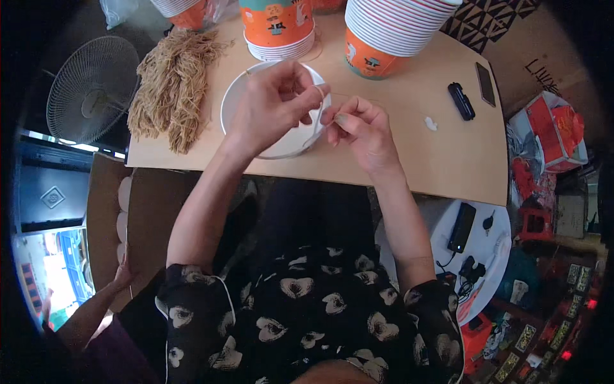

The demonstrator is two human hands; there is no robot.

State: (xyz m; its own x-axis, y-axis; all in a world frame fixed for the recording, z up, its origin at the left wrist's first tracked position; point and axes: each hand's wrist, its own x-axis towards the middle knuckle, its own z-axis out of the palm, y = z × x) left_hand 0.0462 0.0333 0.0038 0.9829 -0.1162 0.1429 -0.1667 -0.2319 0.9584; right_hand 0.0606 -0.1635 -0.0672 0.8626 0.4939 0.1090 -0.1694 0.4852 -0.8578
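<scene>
A white paper tub (228, 109) is on the table in front of me, partly covered by my hands. Above its right side my left hand (278, 102) is closed, thumb and fingers pinching what looks like a thin tan cord near the rim. Close by, my right hand (361, 128) also pinches at the tub's right edge, its fingertips together on what seems the same thin cord. The hands are slightly apart. Fingers hide most of the cord. To the left lies a thick bundle of tan cords (173, 89).
Stacked orange-and-white paper tubs (278, 29) stand at the back, with a taller stack (390, 38) to their right. A black case (461, 101), a phone (485, 84) and a white scrap (430, 123) lie on the right. A fan (93, 89) stands left; another person's arm (102, 297) shows lower left.
</scene>
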